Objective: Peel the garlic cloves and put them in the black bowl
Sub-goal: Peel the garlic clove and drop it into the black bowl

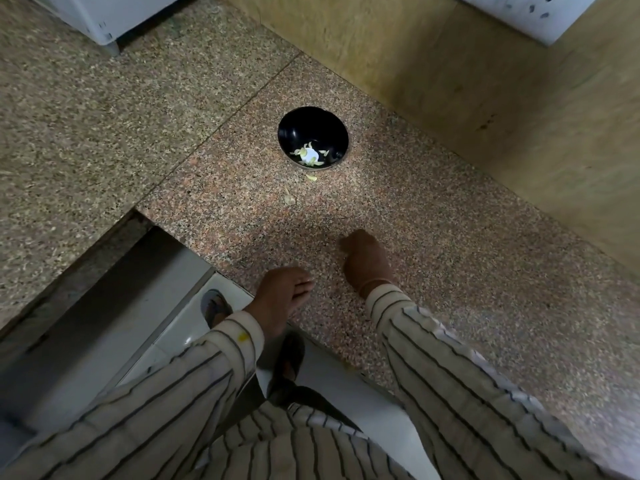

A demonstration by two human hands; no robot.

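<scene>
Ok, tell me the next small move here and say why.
Probably reach the right hand to the nearer pale garlic piece on the counter: it lies outside the black bowl, between bowl and hands. Whether it is clove or peel is unclear.

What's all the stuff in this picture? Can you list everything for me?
black bowl: one, black, on the counter beyond the hands
garlic bits: several, pale, inside the bowl; cloves or peel, cannot tell
loose bits: two, pale yellow, on the counter before the bowl
counter: one, speckled pink-brown stone
wall: one, tan, behind the counter
white objects: two, white, top left and top right corners
sandal: one, black, on the pale floor below the counter edge
sleeves: two, cream with dark stripes
left hand: one, fingers straight, over the counter's near edge
right hand: one, fingers curled, blurred, over the counter
</scene>
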